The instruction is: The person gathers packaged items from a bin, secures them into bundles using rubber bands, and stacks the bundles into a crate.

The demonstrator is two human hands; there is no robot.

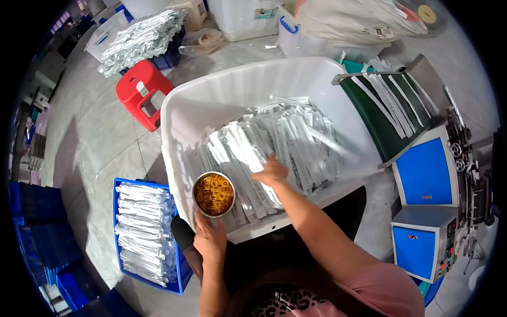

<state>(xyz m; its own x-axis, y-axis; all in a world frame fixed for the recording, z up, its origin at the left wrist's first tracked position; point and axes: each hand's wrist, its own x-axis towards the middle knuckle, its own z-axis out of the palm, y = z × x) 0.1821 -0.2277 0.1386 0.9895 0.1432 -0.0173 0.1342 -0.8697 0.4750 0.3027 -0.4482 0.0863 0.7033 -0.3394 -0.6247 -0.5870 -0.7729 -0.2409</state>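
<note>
A large white tub (174,124) holds a heap of long, thin silvery-white packets (285,140). My right hand (272,171) rests on the packets near the middle, fingers apart, with nothing visibly gripped. At the tub's near left corner is a round metal bowl (214,194) full of yellow-orange rubber bands. My left hand (209,236) is just below the bowl, its fingers apart and the fingertips near the bowl's lower rim. Whether they touch the rim is hard to tell.
Bundled packets fill a blue crate (180,264) on the left. A red stool (142,90) stands behind it. On the right, a green conveyor belt (369,113) carrying strips slopes beside a blue-and-white machine (428,171). Blue bins (39,232) are stacked at far left.
</note>
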